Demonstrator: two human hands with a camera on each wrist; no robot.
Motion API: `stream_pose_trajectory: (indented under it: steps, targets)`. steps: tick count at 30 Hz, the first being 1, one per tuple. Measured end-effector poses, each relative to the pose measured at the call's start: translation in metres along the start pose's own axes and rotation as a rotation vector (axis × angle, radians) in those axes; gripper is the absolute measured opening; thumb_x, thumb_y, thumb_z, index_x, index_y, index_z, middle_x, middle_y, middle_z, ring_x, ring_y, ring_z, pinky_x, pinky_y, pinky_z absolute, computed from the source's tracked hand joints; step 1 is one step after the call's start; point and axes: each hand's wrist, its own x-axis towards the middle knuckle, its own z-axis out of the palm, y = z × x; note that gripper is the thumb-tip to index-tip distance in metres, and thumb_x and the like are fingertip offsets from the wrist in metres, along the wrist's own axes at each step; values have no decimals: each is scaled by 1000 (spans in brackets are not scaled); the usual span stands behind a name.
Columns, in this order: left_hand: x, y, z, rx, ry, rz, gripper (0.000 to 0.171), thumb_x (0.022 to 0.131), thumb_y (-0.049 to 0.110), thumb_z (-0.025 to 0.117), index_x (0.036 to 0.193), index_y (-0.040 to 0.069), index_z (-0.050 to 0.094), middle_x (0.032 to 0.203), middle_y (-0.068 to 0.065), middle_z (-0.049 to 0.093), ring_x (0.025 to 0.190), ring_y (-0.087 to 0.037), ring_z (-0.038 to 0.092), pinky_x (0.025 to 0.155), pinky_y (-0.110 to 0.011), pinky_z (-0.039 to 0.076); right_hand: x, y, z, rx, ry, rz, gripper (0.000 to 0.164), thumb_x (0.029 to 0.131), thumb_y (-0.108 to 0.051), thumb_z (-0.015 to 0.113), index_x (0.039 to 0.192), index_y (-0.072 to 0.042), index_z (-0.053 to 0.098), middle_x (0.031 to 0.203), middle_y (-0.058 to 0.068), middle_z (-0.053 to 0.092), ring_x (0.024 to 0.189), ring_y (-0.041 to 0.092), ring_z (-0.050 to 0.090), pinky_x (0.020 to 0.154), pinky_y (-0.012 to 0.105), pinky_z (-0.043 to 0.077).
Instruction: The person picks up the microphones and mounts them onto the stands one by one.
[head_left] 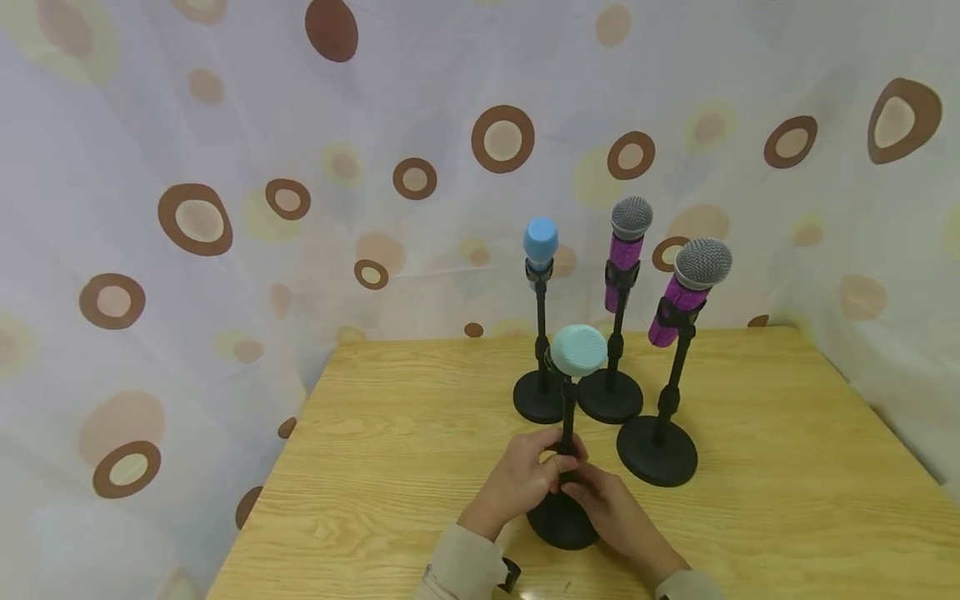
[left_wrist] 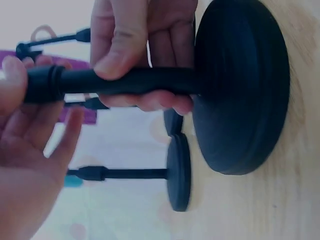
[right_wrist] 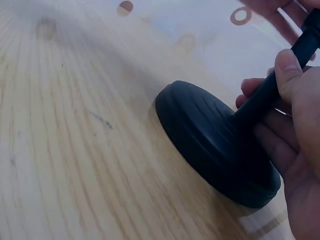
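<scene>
A black microphone stand [head_left: 564, 525] with a round base stands on the table near me, topped by a microphone with a mint-green head [head_left: 579, 350]. My left hand [head_left: 522, 472] holds the pole by its thicker collar [left_wrist: 44, 84], seen in the left wrist view. Below it, my right hand [head_left: 617, 510] grips the lower pole, thumb on one side and fingers round the other. In the right wrist view the base [right_wrist: 210, 145] sits on the wood, just beneath the right hand [right_wrist: 302, 130].
Behind stand a blue microphone [head_left: 541, 242] and two purple microphones with silver mesh heads, a far one [head_left: 624, 250] and a nearer one [head_left: 682, 300], each on a black stand. A patterned curtain [head_left: 420, 83] hangs behind the wooden table [head_left: 375, 467]. A small black object [head_left: 510, 575] lies beside the left sleeve.
</scene>
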Motion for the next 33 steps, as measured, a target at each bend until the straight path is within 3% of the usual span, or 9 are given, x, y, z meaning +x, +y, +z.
stream_pose_trajectory:
  steps: [2,5,8,11,16,20,25,28,33]
  targets:
    - [0,-3,-3,-68,-27,-1,10,96,15,62,104,12,67,98,-7,71,62,-33,61,55,-31,56,2,1,0,-16,-4,-24,26,100,-14,57,124,-5,62,110,4,72,105,3,65,88,24,56]
    - [0,-7,-4,-154,-39,-17,12,96,14,61,105,9,67,99,-11,71,64,-37,59,55,-36,56,3,2,1,1,-20,-36,24,100,-14,57,122,-6,62,110,4,72,106,2,65,89,23,56]
    - [-3,-10,0,-231,-18,-72,14,97,16,61,109,11,67,103,-10,71,69,-28,60,58,-33,56,2,1,1,9,-23,-33,25,101,-16,56,124,-6,61,111,3,72,105,2,65,89,24,56]
    - [-6,-12,5,-260,23,-112,18,98,21,60,112,14,67,108,-5,71,84,-14,66,68,-28,57,1,0,3,12,-13,9,31,101,-17,55,129,-5,59,114,5,72,107,5,66,90,26,56]
    - [-15,-14,12,-125,56,-107,26,98,26,58,122,18,66,117,2,72,111,-5,65,93,-21,53,-4,-9,10,-34,50,201,36,100,-19,58,135,-8,59,126,6,69,118,18,65,96,33,55]
    - [-24,-18,13,11,44,-137,32,98,27,57,127,16,64,117,3,72,109,-5,65,92,-21,53,-12,-17,16,-173,51,300,38,96,-20,66,132,-8,61,133,10,63,126,29,59,102,44,51]
    - [-33,-27,15,136,-31,-222,32,97,26,61,128,19,63,116,7,69,105,0,63,88,-19,53,-23,-21,19,-350,-23,286,53,91,-29,71,137,-7,57,149,14,46,136,38,47,107,53,44]
    - [-33,-30,15,190,-53,-212,32,96,23,62,127,18,62,116,7,68,106,-1,63,90,-20,53,-22,-23,19,-345,-37,278,55,91,-27,71,140,-10,54,154,10,42,139,35,45,109,51,43]
    - [-30,-30,14,279,-22,-182,26,96,23,62,121,16,64,111,5,69,102,-3,64,86,-20,54,-15,-22,18,-355,-49,258,54,91,-25,70,140,-11,54,153,8,43,139,33,46,108,50,44]
